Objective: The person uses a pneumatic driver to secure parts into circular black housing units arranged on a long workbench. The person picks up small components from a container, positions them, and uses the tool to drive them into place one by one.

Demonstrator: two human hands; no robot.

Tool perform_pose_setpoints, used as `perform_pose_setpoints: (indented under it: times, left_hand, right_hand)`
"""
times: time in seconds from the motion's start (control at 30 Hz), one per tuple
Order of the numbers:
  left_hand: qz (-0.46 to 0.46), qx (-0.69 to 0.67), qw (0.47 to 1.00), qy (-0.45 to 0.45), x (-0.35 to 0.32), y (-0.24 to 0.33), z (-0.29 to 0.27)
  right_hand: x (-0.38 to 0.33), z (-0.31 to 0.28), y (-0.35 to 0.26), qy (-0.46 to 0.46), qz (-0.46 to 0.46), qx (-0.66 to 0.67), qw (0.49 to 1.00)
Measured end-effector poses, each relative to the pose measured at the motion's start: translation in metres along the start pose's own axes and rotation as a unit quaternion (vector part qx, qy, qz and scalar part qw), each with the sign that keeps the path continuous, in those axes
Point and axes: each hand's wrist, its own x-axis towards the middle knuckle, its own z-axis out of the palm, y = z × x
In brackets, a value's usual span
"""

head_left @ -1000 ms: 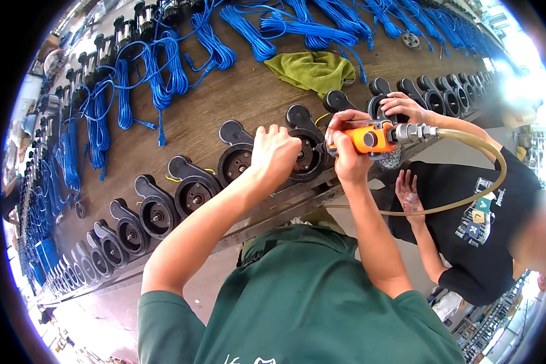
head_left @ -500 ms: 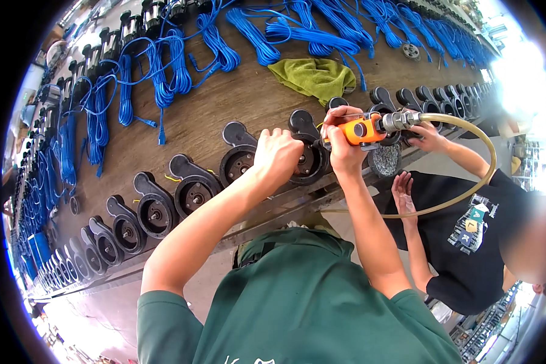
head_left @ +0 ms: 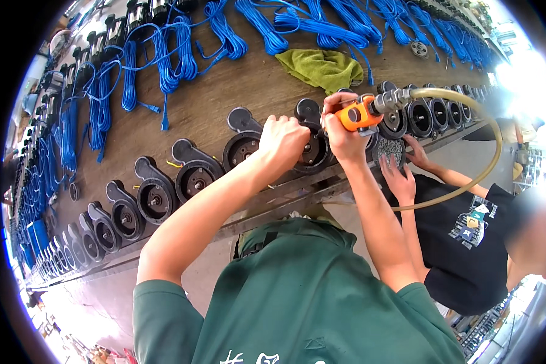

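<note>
My left hand [head_left: 283, 143] is closed at the left rim of a black round housing [head_left: 314, 151] with a paddle-shaped arm; its fingertips are partly hidden. In my right hand [head_left: 344, 138] is an orange air tool [head_left: 356, 115], held just right of that housing. The tool's working end is hidden behind my fingers. From its metal coupling, a clear yellowish hose [head_left: 498, 142] loops right and back under my right forearm. Another similar housing [head_left: 241, 148] lies just left of my left hand, partly covered by it.
More black housings [head_left: 156, 200] line the bench's near edge on both sides. Coiled blue cables [head_left: 225, 36] and a green cloth [head_left: 321, 68] lie farther back on the brown bench [head_left: 212, 100]. At right, a co-worker in black [head_left: 461, 242] has both hands at a grey speckled disc [head_left: 389, 151].
The co-worker's hands have come down to the grey speckled disc. My tool has tilted slightly, and my hands stay at the same housing. The whole view has shifted a little.
</note>
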Motion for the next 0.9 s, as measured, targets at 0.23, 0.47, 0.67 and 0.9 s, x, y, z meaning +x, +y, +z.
perform_pose_setpoints:
  times: [0.23, 0.47, 0.67, 0.9]
  left_hand:
    - [-0.010, -0.009, 0.999, 0.030, -0.007, 0.004, 0.004]
    - [-0.003, -0.004, 0.999, 0.041, -0.009, 0.004, 0.007]
    - [0.011, -0.014, 0.997, 0.077, -0.011, 0.004, 0.013]
    - [0.003, -0.005, 0.998, 0.070, -0.013, 0.007, 0.012]
  right_hand:
    - [-0.001, -0.001, 0.002, 0.003, -0.010, 0.011, 1.000]
    - [-0.001, 0.001, 0.005, 0.001, -0.018, 0.006, 1.000]
    - [-0.003, 0.002, 0.003, -0.009, -0.002, -0.001, 1.000]
    - [-0.004, 0.012, -0.003, -0.024, -0.025, -0.013, 0.999]
